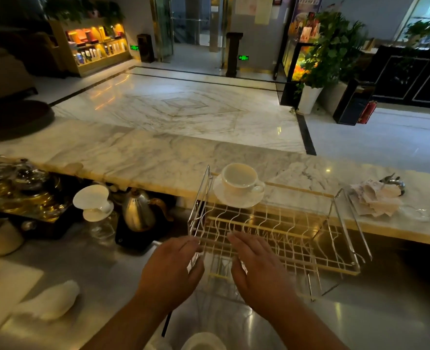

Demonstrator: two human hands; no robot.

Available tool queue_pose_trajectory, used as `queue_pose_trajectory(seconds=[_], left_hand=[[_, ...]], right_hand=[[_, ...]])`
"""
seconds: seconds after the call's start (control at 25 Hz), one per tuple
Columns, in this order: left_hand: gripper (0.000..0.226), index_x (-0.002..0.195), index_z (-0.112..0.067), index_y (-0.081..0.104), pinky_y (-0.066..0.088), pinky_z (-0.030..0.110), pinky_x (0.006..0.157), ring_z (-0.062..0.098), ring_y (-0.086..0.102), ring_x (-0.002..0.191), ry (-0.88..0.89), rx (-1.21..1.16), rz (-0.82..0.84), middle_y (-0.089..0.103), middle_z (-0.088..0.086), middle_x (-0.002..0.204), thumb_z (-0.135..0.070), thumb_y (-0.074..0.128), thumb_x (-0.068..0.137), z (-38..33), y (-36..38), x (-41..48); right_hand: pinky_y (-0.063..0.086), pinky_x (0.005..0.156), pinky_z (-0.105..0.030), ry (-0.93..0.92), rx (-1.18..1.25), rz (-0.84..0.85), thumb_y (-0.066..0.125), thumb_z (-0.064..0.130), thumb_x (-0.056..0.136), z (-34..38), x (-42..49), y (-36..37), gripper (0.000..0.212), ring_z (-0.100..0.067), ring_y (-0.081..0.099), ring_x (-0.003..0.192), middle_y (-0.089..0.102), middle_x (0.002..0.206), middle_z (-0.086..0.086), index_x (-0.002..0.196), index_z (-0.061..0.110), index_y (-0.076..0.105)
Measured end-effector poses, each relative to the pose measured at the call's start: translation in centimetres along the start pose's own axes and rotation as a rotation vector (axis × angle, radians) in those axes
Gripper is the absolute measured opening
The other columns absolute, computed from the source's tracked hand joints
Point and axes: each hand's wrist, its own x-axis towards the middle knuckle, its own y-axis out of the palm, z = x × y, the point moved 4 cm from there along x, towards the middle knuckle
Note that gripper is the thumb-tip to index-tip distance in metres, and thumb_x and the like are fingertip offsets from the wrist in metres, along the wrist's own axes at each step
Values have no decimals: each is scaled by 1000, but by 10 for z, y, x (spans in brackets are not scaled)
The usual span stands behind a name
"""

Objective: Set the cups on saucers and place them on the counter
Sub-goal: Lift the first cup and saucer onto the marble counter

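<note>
A white cup [239, 180] stands upright on a white saucer [236, 199] at the near edge of the marble counter [143, 157], its handle pointing right. In front of it stands a wire dish rack [279, 231] with nothing in it. My left hand [171, 269] and my right hand [256, 269] hover palm down over the rack's near left corner, fingers apart, holding nothing. Another white rim [201, 342] shows at the bottom edge, partly cut off.
A steel kettle [139, 210] and a white pour-over dripper [94, 202] on a glass server stand left of the rack under the counter's lip. A folded white cloth [52, 301] lies at lower left. Crumpled paper [378, 198] and metal tongs lie on the counter at right.
</note>
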Motion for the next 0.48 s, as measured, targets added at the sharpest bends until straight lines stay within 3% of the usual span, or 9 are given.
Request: queue_pose_trajectory(seconds=[0.16,0.28,0.4,0.48], left_hand=[[11,98,-33,71,49,19,66,0,59,75,-217,-8,38,70,-16,92,-39,63,92,46,2,-58],[1,93,-37,68,43,14,59,0,59,64,-396,-27,70,67,-19,87,-37,68,92,82,6,-103],[11,80,-38,62,35,10,55,-4,57,60,-605,-80,63,63,-20,75,-39,67,90,120,10,-151],[23,70,-35,57,36,14,54,-3,57,59,-744,-124,42,63,-16,67,-39,67,90,143,16,-183]], right_hand=[[38,96,-18,25,131,83,58,26,96,33,-34,42,37,-6,54,115,64,125,8,133,25,62],[41,82,-9,180,318,211,54,31,99,55,-60,85,29,5,57,96,61,110,18,125,31,66],[43,72,-5,353,425,322,56,28,99,71,-89,130,19,9,59,83,66,94,19,104,31,74],[50,70,-15,495,459,417,57,28,98,77,-112,156,17,2,63,76,72,83,9,91,27,73]])
